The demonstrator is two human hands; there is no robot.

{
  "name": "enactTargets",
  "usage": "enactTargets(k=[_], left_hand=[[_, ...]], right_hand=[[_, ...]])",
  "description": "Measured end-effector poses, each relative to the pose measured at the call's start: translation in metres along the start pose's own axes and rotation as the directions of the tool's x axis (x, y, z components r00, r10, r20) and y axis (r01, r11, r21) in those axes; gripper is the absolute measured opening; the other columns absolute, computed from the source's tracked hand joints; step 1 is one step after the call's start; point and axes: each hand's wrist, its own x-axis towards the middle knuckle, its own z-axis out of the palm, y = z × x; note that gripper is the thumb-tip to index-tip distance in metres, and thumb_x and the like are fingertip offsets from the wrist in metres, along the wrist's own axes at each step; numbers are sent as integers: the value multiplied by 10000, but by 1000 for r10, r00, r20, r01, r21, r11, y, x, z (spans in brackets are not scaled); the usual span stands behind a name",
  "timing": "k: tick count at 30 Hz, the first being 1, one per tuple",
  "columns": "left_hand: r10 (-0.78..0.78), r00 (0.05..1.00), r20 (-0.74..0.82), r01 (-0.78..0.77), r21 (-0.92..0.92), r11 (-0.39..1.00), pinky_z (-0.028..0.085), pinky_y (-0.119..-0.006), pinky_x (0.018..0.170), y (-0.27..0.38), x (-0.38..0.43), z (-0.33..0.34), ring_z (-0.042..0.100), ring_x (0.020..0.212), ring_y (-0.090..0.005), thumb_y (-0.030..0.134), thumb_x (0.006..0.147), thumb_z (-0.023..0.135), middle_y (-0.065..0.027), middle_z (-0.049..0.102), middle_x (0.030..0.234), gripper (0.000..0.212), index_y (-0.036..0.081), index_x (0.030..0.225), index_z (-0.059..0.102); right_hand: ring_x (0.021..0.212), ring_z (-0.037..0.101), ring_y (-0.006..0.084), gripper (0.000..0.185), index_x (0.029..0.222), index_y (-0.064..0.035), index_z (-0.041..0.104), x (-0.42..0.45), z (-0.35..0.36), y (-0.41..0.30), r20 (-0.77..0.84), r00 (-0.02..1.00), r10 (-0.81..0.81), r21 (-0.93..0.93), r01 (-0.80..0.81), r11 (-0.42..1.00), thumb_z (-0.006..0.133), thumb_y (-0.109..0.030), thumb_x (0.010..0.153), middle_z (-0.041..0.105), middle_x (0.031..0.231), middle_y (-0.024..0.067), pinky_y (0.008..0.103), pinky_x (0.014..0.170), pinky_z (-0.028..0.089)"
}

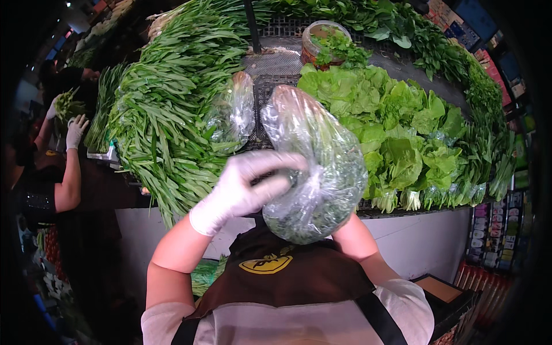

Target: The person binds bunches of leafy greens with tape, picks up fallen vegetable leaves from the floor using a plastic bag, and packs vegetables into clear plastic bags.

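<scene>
A clear plastic bag of leafy greens (pixel 321 159) is raised before my chest, its plastic gathered into a twist at the near middle. Pale stem ends show through its far end. My left hand (pixel 246 181), in a white glove and blurred, reaches over the bag's left side with thumb and fingers apart. Behind the bag my right forearm (pixel 358 237) disappears. The right hand itself is hidden there, on the underside that supports the bag. Beyond my left hand, a smaller bag of greens (pixel 233 114) lies against a heap of long narrow-leaved greens (pixel 172 86).
Lettuce (pixel 388 116) fills the right of the black display stand. A clear tub (pixel 325 43) with leafy herbs stands at the back by a dark post (pixel 252 26). At the far left, a co-worker's gloved hands (pixel 75 131) hold greens. An open box (pixel 440 291) is low at right.
</scene>
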Motion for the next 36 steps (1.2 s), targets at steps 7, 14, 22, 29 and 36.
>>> enactTargets(k=[7, 14, 22, 29, 36], left_hand=[[-215, 858, -466, 491, 868, 80, 181, -495, 1104, -162, 34, -36, 355, 1296, -343, 512, 755, 642, -211, 452, 1334, 818, -71, 1288, 431], [-338, 788, -514, 588, 790, 170, 343, -542, 982, -209, 38, -113, 642, 844, -326, 261, 816, 541, -145, 671, 874, 265, 77, 976, 645], [-191, 822, -536, 128, -153, 980, 372, -242, 953, -92, 13, -173, 530, 1048, -128, 173, 924, 545, -43, 596, 1178, 351, -9, 1223, 555], [-249, 762, -597, 14, -370, 929, 374, -295, 987, -32, -44, -118, 521, 1101, -166, 199, 915, 562, -85, 555, 1239, 445, -10, 1298, 475], [75, 977, -202, 44, 526, 849, 128, -554, 1097, -26, -65, -1, 281, 1335, -372, 338, 761, 682, -162, 405, 1351, 618, 77, 1285, 482]], right_hand=[[1159, 492, 262, 822, 1381, -24, 330, -40, -12, -26, -131, 987, -89, -60, 81, 995, 475, -614, 827, 458, 1319, 136, 430, 966, 420], [1146, 504, 251, 748, 1377, -26, 345, -68, -20, -31, -221, 962, -160, -124, 135, 983, 504, -538, 855, 474, 1309, 128, 417, 967, 418], [1131, 517, 238, 667, 1373, -29, 362, -19, -1, -35, -334, 915, -228, -375, 93, 922, 538, -451, 886, 493, 1299, 118, 402, 967, 417], [1397, 153, 292, 750, 1438, -26, 220, 30, 44, 0, 154, 822, -548, -922, 319, 220, 591, -365, 881, 118, 1519, 184, 450, 1119, 158], [1129, 521, 240, 613, 1322, -36, 418, 46, 67, 52, 183, 968, -172, -122, 196, 973, 557, -447, 888, 528, 1256, 109, 386, 971, 428]])
